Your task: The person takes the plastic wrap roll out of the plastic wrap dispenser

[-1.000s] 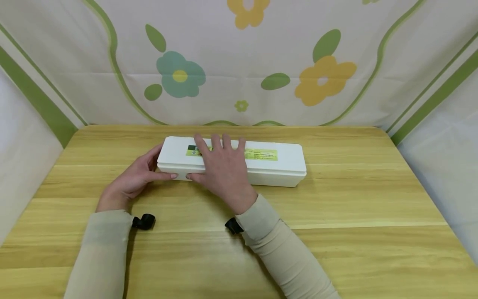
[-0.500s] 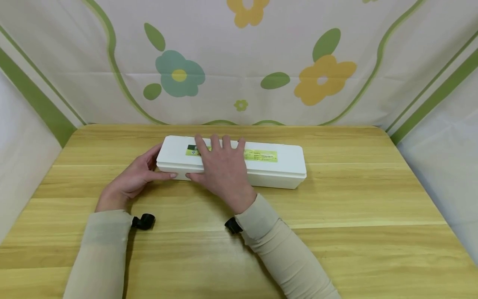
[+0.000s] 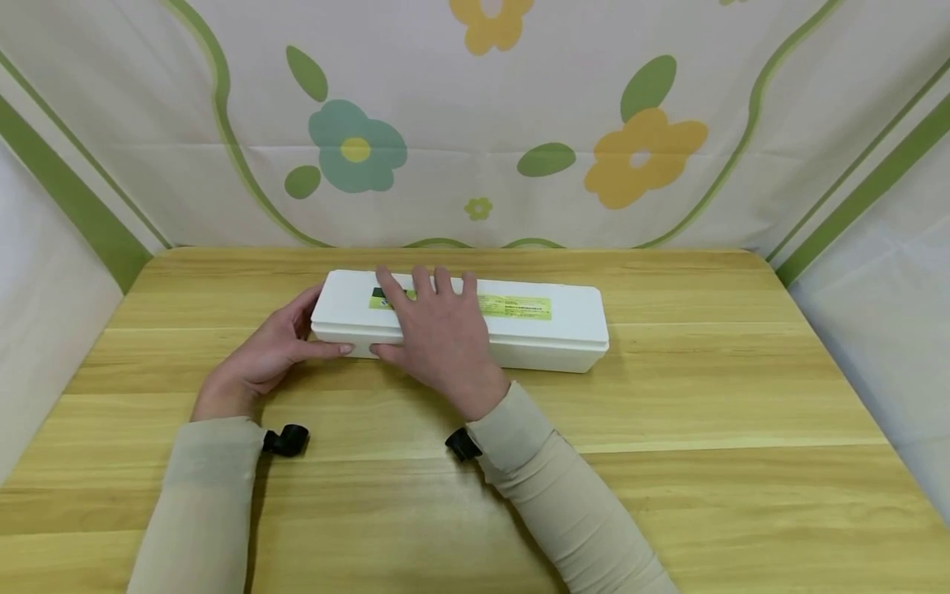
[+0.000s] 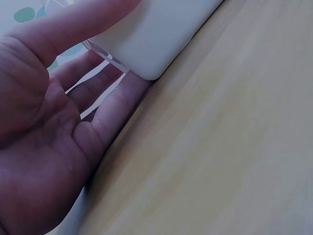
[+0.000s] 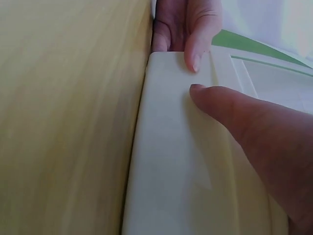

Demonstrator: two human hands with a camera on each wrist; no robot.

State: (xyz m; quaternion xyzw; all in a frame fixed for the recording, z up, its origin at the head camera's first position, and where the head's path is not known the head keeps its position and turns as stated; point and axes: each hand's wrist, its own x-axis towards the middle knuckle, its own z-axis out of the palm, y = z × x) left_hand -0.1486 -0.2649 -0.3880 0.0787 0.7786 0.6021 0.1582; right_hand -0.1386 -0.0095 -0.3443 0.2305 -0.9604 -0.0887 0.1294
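A long white box with a lid (image 3: 571, 313) lies across the far half of the table in the head view. A yellow-green label (image 3: 519, 307) runs along its lid. My left hand (image 3: 270, 351) grips the box's left end, thumb on the front side and fingers around the end. In the left wrist view, fingers reach around the corner of the box (image 4: 151, 44), low by the tabletop. My right hand (image 3: 449, 342) spans the lid left of centre, fingers spread toward the back edge. Its thumb (image 5: 225, 103) presses the front side just under the lid's rim.
The wood-grain table (image 3: 742, 396) extends around the box. Behind it hangs a pale curtain (image 3: 460, 99) printed with flowers. A small black mount (image 3: 285, 440) sticks out from the left cuff, and another black mount (image 3: 463, 445) from the right cuff.
My right hand's fingers have shifted slightly left over the lid. The box's right end dipped a little toward me, then rose back. My left hand keeps its place at the left end.
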